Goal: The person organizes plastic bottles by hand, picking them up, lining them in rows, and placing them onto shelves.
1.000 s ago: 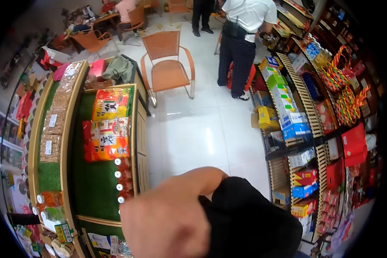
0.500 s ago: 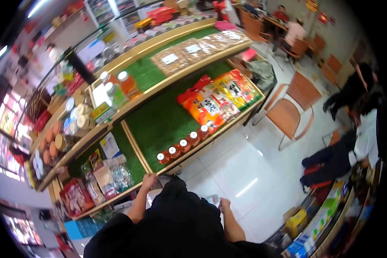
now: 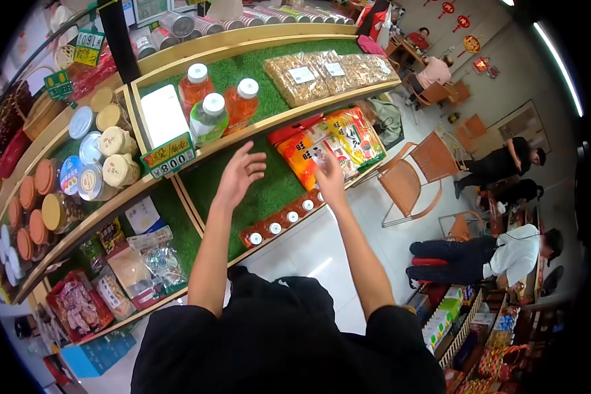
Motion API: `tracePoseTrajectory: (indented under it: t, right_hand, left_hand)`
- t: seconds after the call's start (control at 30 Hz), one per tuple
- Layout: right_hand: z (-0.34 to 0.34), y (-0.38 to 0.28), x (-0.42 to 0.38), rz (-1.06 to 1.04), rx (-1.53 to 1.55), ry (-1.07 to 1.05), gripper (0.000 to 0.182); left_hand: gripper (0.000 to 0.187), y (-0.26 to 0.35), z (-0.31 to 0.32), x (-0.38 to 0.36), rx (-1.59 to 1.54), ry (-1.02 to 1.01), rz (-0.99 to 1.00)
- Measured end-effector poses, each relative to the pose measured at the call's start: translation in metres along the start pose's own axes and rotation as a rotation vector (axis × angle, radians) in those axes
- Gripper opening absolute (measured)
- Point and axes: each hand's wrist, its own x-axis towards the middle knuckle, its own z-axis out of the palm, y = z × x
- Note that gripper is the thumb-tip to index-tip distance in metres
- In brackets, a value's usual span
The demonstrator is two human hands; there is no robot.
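Observation:
My left hand [image 3: 241,176] is raised over the green-lined lower shelf, fingers apart and empty, just below the bottles on the upper shelf. To its right, my right hand [image 3: 329,176] is in front of the orange and yellow snack bags [image 3: 351,141]. Its fingers are bent around a small pale thing [image 3: 318,156] that I cannot make out. Two orange-red bottles [image 3: 241,105] and a green-labelled bottle [image 3: 209,119] stand by a white box [image 3: 166,115]. Small red bottles with white caps [image 3: 274,228] line the lower shelf's front edge.
Lidded jars [image 3: 119,169] fill the left shelf, beside a green price sign [image 3: 169,157]. Packaged flat goods [image 3: 302,75] lie on the upper shelf. A brown chair [image 3: 400,187] stands at the right. Several people are farther off, one in a white shirt [image 3: 513,253].
Both hands have risen from beside my body to above the lower shelf. My left hand has let go of the shelf edge and opened. The view has turned and moved closer to the shelves.

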Motion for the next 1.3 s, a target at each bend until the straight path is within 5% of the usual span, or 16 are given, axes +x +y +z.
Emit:
tracePoseTrajectory:
  t: [0.07,0.23,0.37,0.47,0.83,0.97,1.0,1.13,1.2,1.3]
  right_hand:
    - [0.031,-0.072,0.061,-0.087,0.191,-0.194,0.049]
    - [0.09,-0.151,0.131,-0.161,-0.167,-0.38,0.059]
    - [0.1,-0.143,0.127,-0.327,-0.292,-0.176,0.063]
    - [0.092,-0.14,0.111,-0.364,-0.263,-0.141,0.046]
    - [0.079,-0.141,-0.02,-0.626,-0.279,0.149,0.041]
    - [0.096,-0.12,-0.063,-0.55,-0.233,-0.074,0.042]
    - [0.102,-0.112,-0.079,-0.432,-0.228,-0.174,0.043]
    - [0.141,-0.07,-0.132,-0.493,-0.124,-0.473,0.043]
    - [0.155,-0.054,-0.149,-0.378,-0.129,-0.628,0.037]
    - [0.175,-0.031,-0.161,-0.304,-0.169,-0.759,0.036]
  left_hand:
    - [0.057,0.015,-0.001,0.015,-0.207,-0.099,0.019]
    - [0.048,0.042,-0.005,0.023,-0.349,-0.172,0.009]
    - [0.047,0.05,-0.012,0.019,-0.207,-0.164,-0.038]
    - [0.042,0.052,-0.017,0.019,-0.086,-0.211,-0.126]
    - [0.06,0.001,-0.038,-0.031,-0.276,-0.433,-0.321]
    - [0.073,-0.037,-0.087,-0.093,-0.207,-0.391,-0.461]
    - [0.075,-0.047,-0.102,-0.112,-0.22,-0.271,-0.52]
    - [0.077,-0.066,-0.161,-0.174,-0.153,-0.031,-0.679]
    - [0.082,-0.07,-0.176,-0.194,0.124,0.162,-0.763]
    - [0.087,-0.085,-0.199,-0.202,0.4,0.188,-0.913]
